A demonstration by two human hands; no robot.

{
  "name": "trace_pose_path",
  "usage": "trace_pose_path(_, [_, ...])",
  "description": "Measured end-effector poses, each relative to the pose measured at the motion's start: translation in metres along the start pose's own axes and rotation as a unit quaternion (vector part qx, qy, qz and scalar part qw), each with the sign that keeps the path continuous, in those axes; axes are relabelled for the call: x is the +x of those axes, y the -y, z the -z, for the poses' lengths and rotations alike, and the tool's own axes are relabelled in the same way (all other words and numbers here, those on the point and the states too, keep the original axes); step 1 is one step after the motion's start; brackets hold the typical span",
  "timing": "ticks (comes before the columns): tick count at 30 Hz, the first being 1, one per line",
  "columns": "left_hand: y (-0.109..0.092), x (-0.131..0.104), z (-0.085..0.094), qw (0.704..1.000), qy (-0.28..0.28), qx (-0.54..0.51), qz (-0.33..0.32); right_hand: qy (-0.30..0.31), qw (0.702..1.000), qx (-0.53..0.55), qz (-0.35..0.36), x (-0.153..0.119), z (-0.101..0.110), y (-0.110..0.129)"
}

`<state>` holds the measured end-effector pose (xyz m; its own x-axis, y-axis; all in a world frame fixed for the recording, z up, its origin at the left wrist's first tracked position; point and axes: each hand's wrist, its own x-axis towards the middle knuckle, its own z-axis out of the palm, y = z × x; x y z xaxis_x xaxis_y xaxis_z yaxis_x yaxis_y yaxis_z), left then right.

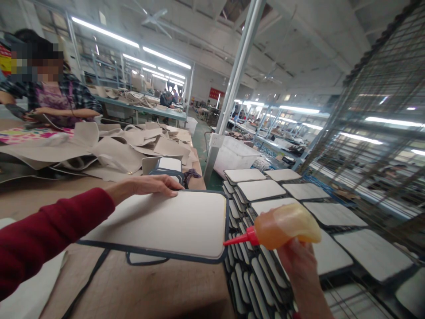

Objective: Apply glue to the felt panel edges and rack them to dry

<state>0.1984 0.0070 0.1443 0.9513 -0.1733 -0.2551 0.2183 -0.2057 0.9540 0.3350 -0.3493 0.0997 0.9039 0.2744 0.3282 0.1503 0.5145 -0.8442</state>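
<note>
A pale panel with a dark navy border [166, 221] is held out over the front of the table. My left hand [156, 184] grips its far edge, the thumb lying on the pale face. In my right hand [300, 257] is a squeeze bottle of amber liquid [282, 226], tipped on its side. Its red nozzle [241, 238] points left and its tip meets the panel's right edge near the lower corner. A thin yellowish line runs along that right edge. Beneath the panel, a smaller dark-edged piece [146, 258] partly shows on the table.
Racks of similar bordered panels [262, 189] stand at the right, beside a wire mesh frame [375, 102]. Beige pieces [116, 150] are heaped across the table [186, 292]. A person [56, 97] works at the far left. A metal post [229, 84] and a white bin [232, 155] stand ahead.
</note>
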Motion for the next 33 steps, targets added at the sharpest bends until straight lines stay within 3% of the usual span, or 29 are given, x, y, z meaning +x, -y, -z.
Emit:
trace_pose_path(4, [0.003,-0.001,0.004,1.0,-0.004,-0.017,0.005,0.002,1.0,0.002,-0.022,-0.01,0.01,-0.004])
trace_pose_path(7, [0.007,-0.002,0.006,0.999,-0.033,-0.024,0.004,-0.032,0.999,0.03,-0.021,-0.016,0.01,-0.002])
trace_pose_path(11, [0.017,0.001,0.003,0.995,-0.08,-0.059,-0.023,-0.113,0.99,0.061,0.055,-0.016,-0.001,0.01])
trace_pose_path(16, [0.037,0.008,-0.019,0.977,-0.148,-0.148,-0.037,-0.179,0.969,0.084,0.149,-0.013,-0.008,0.022])
trace_pose_path(20, [0.053,0.01,-0.04,0.969,-0.144,-0.199,-0.024,-0.178,0.961,0.079,0.196,-0.009,-0.005,0.026])
trace_pose_path(24, [0.055,0.008,-0.054,0.962,-0.166,-0.215,0.0,-0.157,0.958,0.051,0.235,-0.007,-0.005,0.028])
trace_pose_path(28, [0.049,0.003,-0.06,0.958,-0.188,-0.218,0.011,-0.143,0.961,0.047,0.23,-0.007,-0.007,0.028])
trace_pose_path(33, [0.045,-0.002,-0.061,0.966,-0.16,-0.201,0.001,-0.135,0.962,0.039,0.233,-0.004,-0.009,0.026])
